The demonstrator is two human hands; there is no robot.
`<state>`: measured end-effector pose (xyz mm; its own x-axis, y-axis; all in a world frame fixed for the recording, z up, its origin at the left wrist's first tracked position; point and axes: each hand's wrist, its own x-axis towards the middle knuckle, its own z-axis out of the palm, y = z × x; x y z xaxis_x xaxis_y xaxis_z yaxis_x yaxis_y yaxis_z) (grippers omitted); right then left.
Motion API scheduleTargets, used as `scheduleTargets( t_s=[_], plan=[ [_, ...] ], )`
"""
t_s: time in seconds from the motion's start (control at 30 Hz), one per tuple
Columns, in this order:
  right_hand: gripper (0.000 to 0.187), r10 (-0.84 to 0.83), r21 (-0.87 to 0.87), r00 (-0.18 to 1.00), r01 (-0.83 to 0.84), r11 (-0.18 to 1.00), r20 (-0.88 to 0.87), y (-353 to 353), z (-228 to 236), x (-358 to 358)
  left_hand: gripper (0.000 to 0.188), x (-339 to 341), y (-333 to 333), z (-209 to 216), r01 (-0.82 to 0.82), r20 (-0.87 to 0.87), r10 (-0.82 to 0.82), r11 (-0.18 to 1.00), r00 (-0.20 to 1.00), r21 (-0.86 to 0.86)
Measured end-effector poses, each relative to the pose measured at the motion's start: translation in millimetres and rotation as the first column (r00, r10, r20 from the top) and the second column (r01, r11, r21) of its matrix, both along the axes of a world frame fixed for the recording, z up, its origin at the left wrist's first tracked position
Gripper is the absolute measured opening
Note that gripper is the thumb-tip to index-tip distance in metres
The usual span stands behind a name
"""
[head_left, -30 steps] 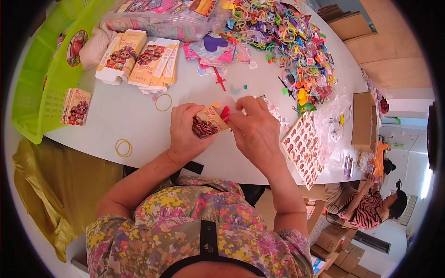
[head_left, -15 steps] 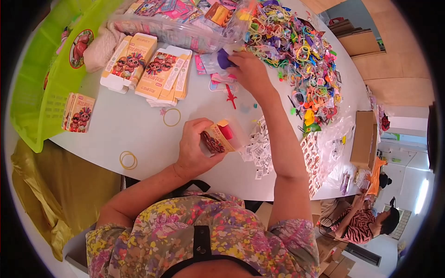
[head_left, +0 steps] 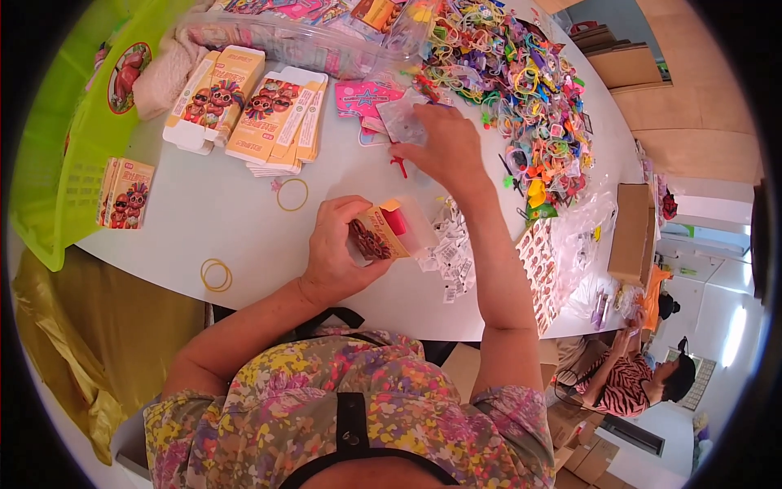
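Note:
My left hand point(head_left: 336, 248) is closed around a small yellow-orange printed carton point(head_left: 376, 236), whose top end stands open with something red inside. A translucent sleeve or flap sticks out beside the carton's mouth. Farther off, my right hand point(head_left: 448, 151) is over the table with thumb and fingers apart, its fingertips at a clear plastic bag point(head_left: 401, 118). Pink cards point(head_left: 361, 99) lie left of the bag. A small red sword-shaped toy point(head_left: 398, 166) lies below the thumb. The tips of some right fingers are hard to make out.
Flat cartons point(head_left: 273, 118) are stacked at far left, near a green basket point(head_left: 77, 163). A large heap of colourful small toys point(head_left: 529, 98) covers the far right. White paper slips point(head_left: 450, 253), a sticker sheet point(head_left: 538, 273) and rubber bands point(head_left: 216, 275) lie nearer. Another person point(head_left: 631, 383) sits at right.
My right hand has moved slightly down; the purple thing at its fingertips no longer shows there, and the clear bag and pink cards show more. My left hand still holds the carton.

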<state>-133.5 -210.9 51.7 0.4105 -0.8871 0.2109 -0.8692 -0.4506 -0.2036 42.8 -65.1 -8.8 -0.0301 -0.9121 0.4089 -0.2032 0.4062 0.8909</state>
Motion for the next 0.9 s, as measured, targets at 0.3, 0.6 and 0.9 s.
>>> scheduleTargets(
  t_s=[0.3,0.6,0.9],
  plan=[
    [0.013,0.011,-0.021,0.998,-0.012,1.0,-0.064,15,-3,-38,0.073,-6,0,-1,-0.012,-0.008,0.012,0.999,1.0,-0.045],
    [0.008,-0.25,0.179,0.715,0.175,0.968,0.653,131,94,-10,0.073,-4,-1,-7,-0.101,0.065,0.103,0.994,0.993,-0.038],
    [0.007,-0.191,0.15,0.863,0.135,0.979,0.467,162,84,-15,0.07,-4,4,-3,-0.115,0.119,0.14,0.975,0.983,-0.192]
  ],
)
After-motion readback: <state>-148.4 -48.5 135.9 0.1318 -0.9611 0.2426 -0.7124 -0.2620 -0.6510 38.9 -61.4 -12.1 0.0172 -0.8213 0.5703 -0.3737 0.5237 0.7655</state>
